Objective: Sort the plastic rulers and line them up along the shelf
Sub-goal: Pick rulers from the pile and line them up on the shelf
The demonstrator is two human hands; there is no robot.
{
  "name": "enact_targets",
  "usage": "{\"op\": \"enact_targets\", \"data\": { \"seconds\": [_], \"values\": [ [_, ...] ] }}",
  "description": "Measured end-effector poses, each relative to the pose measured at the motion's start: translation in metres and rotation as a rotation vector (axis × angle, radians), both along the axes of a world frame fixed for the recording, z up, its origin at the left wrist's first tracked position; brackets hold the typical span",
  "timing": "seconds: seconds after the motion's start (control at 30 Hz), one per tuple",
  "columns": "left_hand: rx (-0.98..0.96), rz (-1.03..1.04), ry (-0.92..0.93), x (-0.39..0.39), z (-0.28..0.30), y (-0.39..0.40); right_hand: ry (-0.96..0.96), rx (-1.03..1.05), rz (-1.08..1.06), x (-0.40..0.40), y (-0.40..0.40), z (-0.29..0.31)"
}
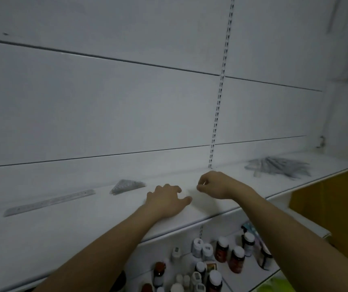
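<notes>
On the shelf, unsorted rulers lie far right, axes fanned, nearer the right hand, its fingers curled, contents indiscernible; left hand rests relaxed, grasping nothing.

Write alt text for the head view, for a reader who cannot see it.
Two bare hands, left hand and right hand, reach onto a white shelf. Left of them lie a long clear ruler and a triangular ruler; a heap of rulers sits far right. Bottles crowd the shelf below.
</notes>
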State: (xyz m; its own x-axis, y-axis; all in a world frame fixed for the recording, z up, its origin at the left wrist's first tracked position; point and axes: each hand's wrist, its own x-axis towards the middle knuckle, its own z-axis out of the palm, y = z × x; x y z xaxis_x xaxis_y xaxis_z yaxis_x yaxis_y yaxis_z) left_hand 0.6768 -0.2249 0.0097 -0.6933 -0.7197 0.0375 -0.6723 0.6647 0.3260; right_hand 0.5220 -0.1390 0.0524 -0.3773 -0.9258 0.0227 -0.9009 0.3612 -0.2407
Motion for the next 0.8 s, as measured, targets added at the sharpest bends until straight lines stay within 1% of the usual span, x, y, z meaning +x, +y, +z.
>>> {"op": "enact_targets", "data": {
  "seconds": [0.23,0.37,0.53,0.7,0.8],
  "values": [
    [-0.044,-0.096,0.040,-0.076,0.013,0.058,-0.040,-0.043,-0.114,-0.070,0.085,-0.007],
    [-0.050,-0.159,0.057,-0.142,0.010,0.110,-0.056,-0.070,-0.159,-0.126,0.142,-0.017],
    [-0.106,-0.248,0.055,-0.231,0.023,0.179,-0.086,-0.076,-0.212,-0.195,0.218,-0.018],
    [-0.099,-0.239,0.112,-0.292,0.029,0.213,-0.096,-0.135,-0.240,-0.263,0.269,-0.009],
    [-0.102,-0.230,0.078,-0.316,0.022,0.223,-0.122,-0.143,-0.236,-0.296,0.281,-0.010]
  ]
}}
